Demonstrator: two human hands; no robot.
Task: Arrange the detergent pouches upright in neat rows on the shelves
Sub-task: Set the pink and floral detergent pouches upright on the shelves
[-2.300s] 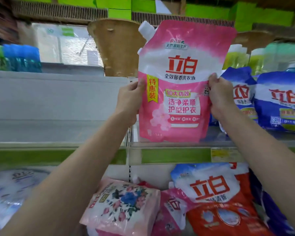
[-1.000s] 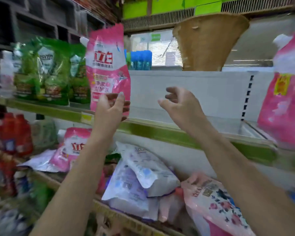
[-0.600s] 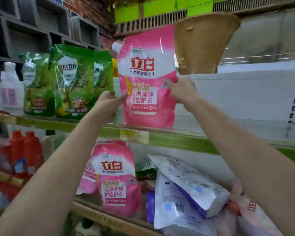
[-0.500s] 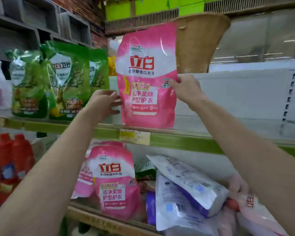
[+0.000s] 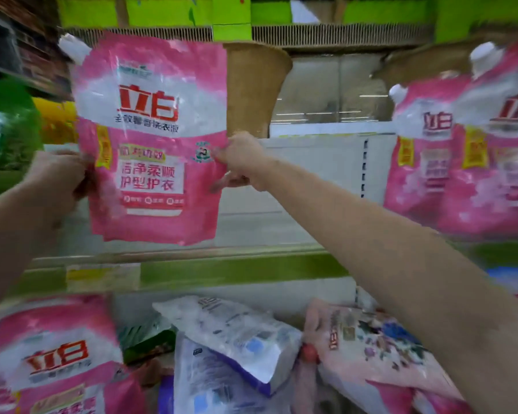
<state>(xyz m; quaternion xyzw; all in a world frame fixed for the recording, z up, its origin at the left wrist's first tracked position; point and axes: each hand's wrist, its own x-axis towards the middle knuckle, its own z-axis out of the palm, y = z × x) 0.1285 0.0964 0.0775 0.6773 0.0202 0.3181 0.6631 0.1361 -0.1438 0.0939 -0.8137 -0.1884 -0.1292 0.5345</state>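
Observation:
A pink and white detergent pouch (image 5: 150,138) with a white spout at its top left is held upright above the green-edged shelf (image 5: 237,271), its bottom just over the shelf board. My left hand (image 5: 57,177) grips its left edge. My right hand (image 5: 240,159) pinches its right edge at mid height. Two more pink pouches (image 5: 473,144) stand upright on the same shelf at the far right. The frame is blurred by motion.
A bare stretch of shelf lies between the held pouch and the right pouches. Green bags (image 5: 9,138) stand at the far left. Below, a pink pouch (image 5: 51,363), white and blue bags (image 5: 231,348) and a floral pink bag (image 5: 371,342) lie jumbled. A tan basket (image 5: 251,88) sits behind.
The pouch has shifted right and away from the green bags, lifted slightly off the shelf. My left hand now grips its left edge instead of hovering beside it. The view panned right.

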